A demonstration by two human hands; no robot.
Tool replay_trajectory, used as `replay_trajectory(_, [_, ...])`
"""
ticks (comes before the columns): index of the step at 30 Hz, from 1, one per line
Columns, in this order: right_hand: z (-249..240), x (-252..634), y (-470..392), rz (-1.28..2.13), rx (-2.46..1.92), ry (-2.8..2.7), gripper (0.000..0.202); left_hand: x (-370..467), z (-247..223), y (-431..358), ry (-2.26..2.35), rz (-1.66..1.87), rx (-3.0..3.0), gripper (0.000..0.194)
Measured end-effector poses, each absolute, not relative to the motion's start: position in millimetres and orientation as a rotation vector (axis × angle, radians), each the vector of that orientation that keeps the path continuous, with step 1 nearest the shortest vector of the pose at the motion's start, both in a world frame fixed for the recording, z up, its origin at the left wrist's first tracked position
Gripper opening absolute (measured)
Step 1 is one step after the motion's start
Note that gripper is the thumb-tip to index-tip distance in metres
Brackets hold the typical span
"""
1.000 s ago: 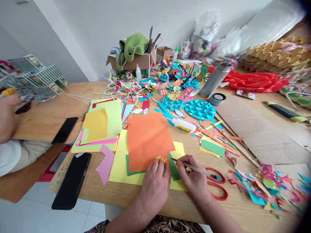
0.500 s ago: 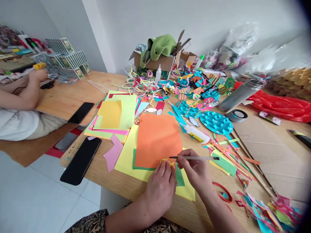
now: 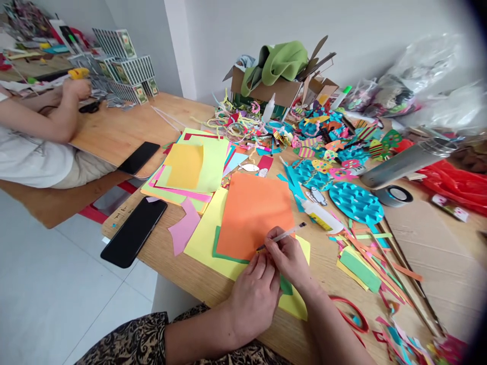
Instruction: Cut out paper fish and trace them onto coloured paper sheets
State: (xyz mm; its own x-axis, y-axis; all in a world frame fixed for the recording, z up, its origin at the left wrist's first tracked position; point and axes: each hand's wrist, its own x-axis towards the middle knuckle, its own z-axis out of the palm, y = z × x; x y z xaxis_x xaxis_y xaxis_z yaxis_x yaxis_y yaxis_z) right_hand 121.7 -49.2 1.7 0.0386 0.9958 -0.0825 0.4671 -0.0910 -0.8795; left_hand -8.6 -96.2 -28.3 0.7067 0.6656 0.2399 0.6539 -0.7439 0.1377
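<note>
My left hand has its fingers bunched together and bent, holding a small yellow paper cutout down at the lower edge of an orange sheet. Most of the cutout is hidden under the fingers. Pinched in my right hand is a slim clear pen, its tip down by the cutout and its end pointing up to the right. Both hands touch or nearly touch. Beneath the orange sheet lie a green sheet and a larger yellow sheet.
A black phone and a stack of coloured paper lie left. Rightward are a glue bottle, paper strips, red-handled scissors and a metal flask. Another person's hand holds a yellow tool at the far left.
My right hand has shifted in close to my left fingers, and the pen has turned from nearly level to tilted upward. The whole view has swung slightly left.
</note>
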Motion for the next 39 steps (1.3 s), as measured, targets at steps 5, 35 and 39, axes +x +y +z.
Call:
replay_trajectory(5, [-2.0,120.4,-48.4,0.973,-1.653,-1.500,0.016,-8.8,-27.2,-95.9,1.107,0.431,2.878,0.047])
replay_trajectory(35, [-4.5,116.2,-48.0,0.949,-1.674,-1.521,0.020,-9.8,-20.4,-98.9,1.183,0.409,2.883,0.041])
replay_trajectory(39, [-8.0,118.1,-47.2,0.919,-1.689,-1.529,0.019,-9.8,-19.8,-99.0,1.196,0.410,2.894,0.044])
